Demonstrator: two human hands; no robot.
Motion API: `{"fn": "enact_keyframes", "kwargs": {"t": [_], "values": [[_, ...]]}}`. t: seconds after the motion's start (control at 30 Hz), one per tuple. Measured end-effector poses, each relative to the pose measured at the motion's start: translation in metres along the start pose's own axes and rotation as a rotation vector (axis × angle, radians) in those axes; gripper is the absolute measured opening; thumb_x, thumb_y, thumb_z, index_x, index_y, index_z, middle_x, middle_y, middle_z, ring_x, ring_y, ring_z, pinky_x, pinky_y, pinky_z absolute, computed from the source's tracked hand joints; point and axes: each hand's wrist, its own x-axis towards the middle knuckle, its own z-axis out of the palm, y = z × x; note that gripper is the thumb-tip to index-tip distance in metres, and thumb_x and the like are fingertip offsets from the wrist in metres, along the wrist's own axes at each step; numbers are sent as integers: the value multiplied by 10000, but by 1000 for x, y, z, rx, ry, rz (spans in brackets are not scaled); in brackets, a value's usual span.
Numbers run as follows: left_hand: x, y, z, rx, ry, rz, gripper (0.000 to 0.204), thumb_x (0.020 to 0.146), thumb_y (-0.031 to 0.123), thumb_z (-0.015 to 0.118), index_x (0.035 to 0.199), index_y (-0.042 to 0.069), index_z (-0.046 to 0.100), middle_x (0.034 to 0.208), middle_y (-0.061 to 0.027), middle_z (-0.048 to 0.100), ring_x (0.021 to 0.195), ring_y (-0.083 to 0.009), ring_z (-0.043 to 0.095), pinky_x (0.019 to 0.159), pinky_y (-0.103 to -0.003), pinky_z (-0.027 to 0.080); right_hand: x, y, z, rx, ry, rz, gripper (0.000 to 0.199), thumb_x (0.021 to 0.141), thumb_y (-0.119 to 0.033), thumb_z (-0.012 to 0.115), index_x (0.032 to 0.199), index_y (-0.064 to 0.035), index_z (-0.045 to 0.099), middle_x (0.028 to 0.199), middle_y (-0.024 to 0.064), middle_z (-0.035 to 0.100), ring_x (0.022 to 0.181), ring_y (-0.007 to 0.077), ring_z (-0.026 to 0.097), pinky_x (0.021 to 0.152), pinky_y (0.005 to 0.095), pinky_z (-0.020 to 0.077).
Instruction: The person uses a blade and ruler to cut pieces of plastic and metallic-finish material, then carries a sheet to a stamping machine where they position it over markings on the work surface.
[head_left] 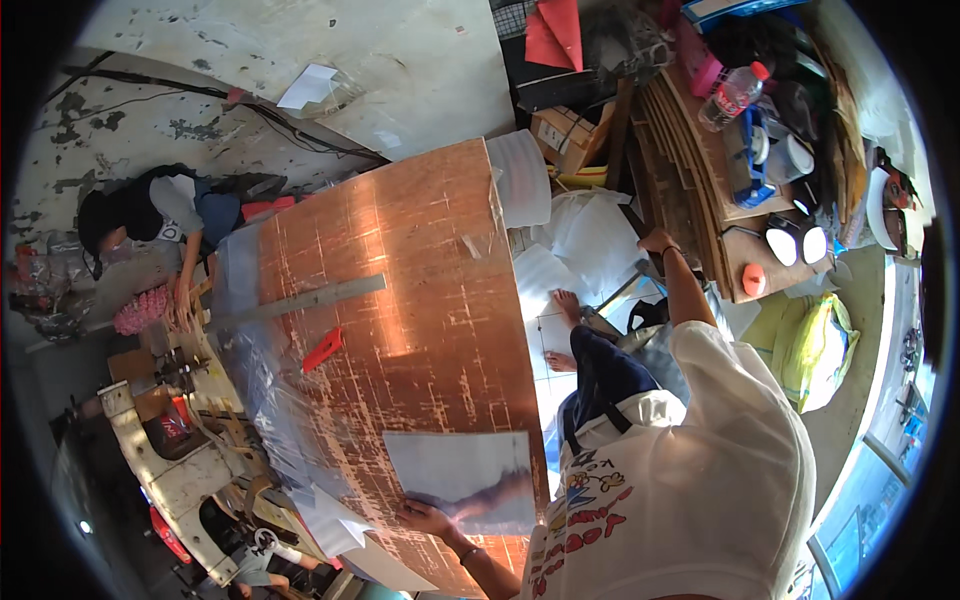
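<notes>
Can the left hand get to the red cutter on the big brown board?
Probably yes. The left hand rests on a clear sheet at the board's near edge, and the red cutter lies further up with only bare board between them.

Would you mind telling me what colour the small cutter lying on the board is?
The cutter is red-orange, seen best in the head view.
</notes>
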Motion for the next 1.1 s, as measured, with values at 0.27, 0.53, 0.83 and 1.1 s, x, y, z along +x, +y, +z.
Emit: {"fn": "enact_keyframes", "kwargs": {"t": [0.27, 0.53, 0.83, 1.1], "values": [[11, 10, 14, 176, 5, -179, 433, 1027, 350, 365, 942, -66, 454, 988, -273, 445, 950, -464, 485, 833, -583, 402, 94, -38, -21, -425, -148, 25, 471, 770, -162, 637, 1236, -96, 665, 1287, 175, 631, 1207, 331, 602, 948, 517, 518], [19, 3, 25, 298, -55, -70, 454, 1045, 346, 323, 1059, -75, 492, 1019, -272, 461, 953, -455, 503, 804, -563, 437, 170, -40, -86, -345, 621, -276, 555, 935, -105, 459, 1477, -96, 340, 1383, 296, 486, 1214, 445, 544, 979, 533, 486], [6, 7, 15, 306, 15, -190, 473, 1028, 356, 319, 1127, -64, 515, 1038, -292, 508, 994, -475, 489, 872, -582, 409, 99, -120, -64, 325, 609, -188, 469, 939, -182, 508, 1386, -60, 442, 1247, 275, 598, 1133, 440, 590, 951, 495, 493], [11, -5, 32, 259, 181, -62, 418, 902, 454, 523, 940, 40, 560, 986, -229, 542, 903, -419, 530, 764, -565, 426, -182, -201, -8, 1023, 498, -695, 183, 997, -111, 505, 1121, -9, 593, 786, 2, 515, 693, 85, 491, 642, 227, 424]]}}
